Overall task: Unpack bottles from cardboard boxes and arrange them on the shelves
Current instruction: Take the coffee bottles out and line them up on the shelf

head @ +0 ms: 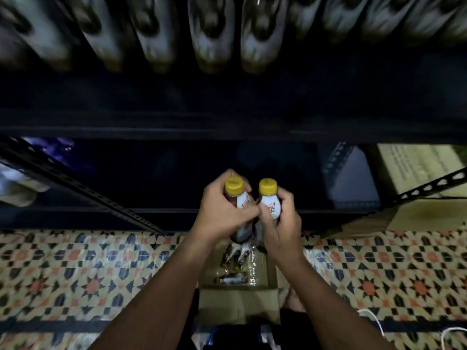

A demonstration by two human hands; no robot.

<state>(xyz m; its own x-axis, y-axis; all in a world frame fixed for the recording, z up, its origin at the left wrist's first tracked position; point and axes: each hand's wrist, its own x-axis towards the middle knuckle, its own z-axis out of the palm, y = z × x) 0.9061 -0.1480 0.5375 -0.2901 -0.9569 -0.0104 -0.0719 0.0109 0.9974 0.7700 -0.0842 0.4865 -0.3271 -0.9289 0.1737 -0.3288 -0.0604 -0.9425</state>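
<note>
Two dark bottles with yellow caps and white labels are held side by side above an open cardboard box (235, 296) on the floor. My left hand (217, 213) grips the left bottle (236, 190) around its body. My right hand (283, 223) grips the right bottle (268, 192) the same way. Both bottles are upright, in front of the dark lower shelf (177, 215). Several more bottles (236, 258) lie inside the box under clear plastic wrap.
A blurred row of bottles (212, 34) fills the upper shelf. A dark shelf board (227, 130) spans the middle. Slotted metal braces (75, 188) run diagonally at left and right. Another cardboard box (417, 168) sits at the right. Patterned floor tiles (88, 274) surround the box.
</note>
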